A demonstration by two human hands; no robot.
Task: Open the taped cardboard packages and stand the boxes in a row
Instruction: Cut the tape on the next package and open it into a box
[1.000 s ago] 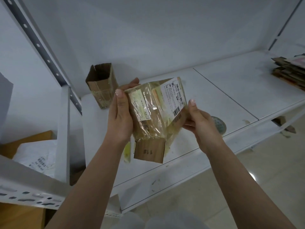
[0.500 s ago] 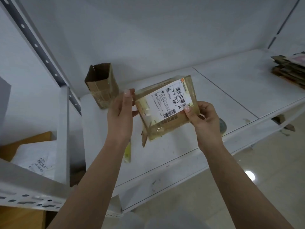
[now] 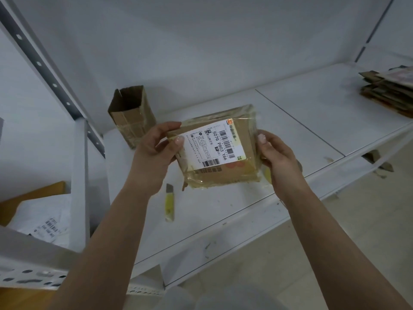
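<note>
An opened box [image 3: 131, 117] stands far left on the white shelf [image 3: 301, 121]. The left hand [image 3: 154, 151] and right hand [image 3: 276, 153] grasp opposite ends of the taped package [image 3: 218, 148], held flat above the shelf, long axis left-right. A yellow cutter [image 3: 169, 203] lies near, closest to the left hand.

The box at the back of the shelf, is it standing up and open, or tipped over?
Standing and open. The cardboard box sits upright on the white shelf, its top flaps raised and its dark inside showing.
</note>
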